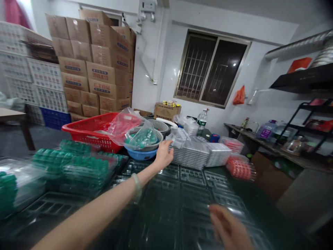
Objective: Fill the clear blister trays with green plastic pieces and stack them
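My left hand point(164, 153) reaches far out over the table, its fingers apart, with nothing visible in them. It is beside a stack of clear plastic trays point(191, 152) and to the right of a blue basin point(143, 155). I cannot tell whether it touches the stack. Low on the right, my right hand point(229, 225) is smeared by motion above the open clear plastic boxes point(196, 196) laid out in rows; its fingers are too blurred to read. In a bowl on the basin, a clear bag point(144, 137) holds green pieces.
Green trays point(85, 166) are stacked at the left. Behind them is a red basket point(88, 132). Red-patterned containers point(240, 168) sit at the right end. A water bottle point(202, 119) stands behind the clear stacks, and cardboard boxes point(104, 73) rise at the back left.
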A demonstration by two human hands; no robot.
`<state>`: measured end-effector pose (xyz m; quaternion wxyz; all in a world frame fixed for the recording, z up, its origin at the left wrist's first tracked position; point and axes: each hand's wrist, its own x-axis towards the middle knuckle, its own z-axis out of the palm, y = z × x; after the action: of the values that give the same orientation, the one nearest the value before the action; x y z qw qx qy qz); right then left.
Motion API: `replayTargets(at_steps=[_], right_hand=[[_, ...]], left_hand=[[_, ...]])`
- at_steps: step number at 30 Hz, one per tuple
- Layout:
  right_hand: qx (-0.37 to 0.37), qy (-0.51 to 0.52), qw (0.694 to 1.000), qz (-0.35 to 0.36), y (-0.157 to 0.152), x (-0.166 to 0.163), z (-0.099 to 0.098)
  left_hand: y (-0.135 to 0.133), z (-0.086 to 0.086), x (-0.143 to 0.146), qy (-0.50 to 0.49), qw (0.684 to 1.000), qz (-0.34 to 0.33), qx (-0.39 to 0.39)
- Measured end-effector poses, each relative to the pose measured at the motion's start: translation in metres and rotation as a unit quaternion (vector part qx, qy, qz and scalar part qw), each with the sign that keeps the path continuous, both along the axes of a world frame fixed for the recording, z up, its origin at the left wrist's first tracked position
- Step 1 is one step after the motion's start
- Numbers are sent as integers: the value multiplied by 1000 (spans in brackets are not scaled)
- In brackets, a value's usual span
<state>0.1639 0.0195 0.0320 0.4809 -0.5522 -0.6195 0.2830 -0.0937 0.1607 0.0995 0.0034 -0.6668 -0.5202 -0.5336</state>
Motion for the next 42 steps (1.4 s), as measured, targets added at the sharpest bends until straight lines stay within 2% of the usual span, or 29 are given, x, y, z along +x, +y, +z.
replayTargets(at_steps=[3, 5, 7, 9, 11, 14, 17, 22, 25, 28, 33, 37, 42], right_hand=[[66, 15, 996, 57, 86, -22, 38], [145, -36, 988, 24, 143, -36, 64], [168, -57, 984, -1, 192, -52, 83], [180, -79, 980, -16, 228, -67, 93], [184, -105, 977, -18, 248, -83, 93], [189, -148, 971, -8, 252, -104, 83], [204, -184, 961, 4, 238, -119, 72], [229, -211, 950, 19, 219, -115, 63], [240, -201, 950, -5, 218, -92, 58], [243, -176, 952, -66, 226, -55, 53], [205, -131, 954, -172, 262, 22, 45], [155, -124, 971, -136, 294, 52, 32], [105, -114, 985, -73, 315, 45, 11]], left_hand=[[30, 11, -25, 40, 998, 32, -22], [44, 17, -32, 75, 996, 40, -37], [57, 23, -33, 109, 992, 47, -49], [67, 29, -29, 143, 986, 55, -58], [77, 35, -23, 177, 980, 59, -66], [90, 44, -16, 226, 969, 57, -86], [101, 50, -15, 264, 956, 57, -112], [114, 51, -20, 308, 942, 49, -123], [117, 49, -23, 345, 933, 10, -99], [118, 48, -27, 376, 923, -29, -79], [120, 50, -39, 409, 908, -73, -53], [119, 52, -49, 418, 904, -77, -49], [116, 58, -47, 417, 906, -48, -54]])
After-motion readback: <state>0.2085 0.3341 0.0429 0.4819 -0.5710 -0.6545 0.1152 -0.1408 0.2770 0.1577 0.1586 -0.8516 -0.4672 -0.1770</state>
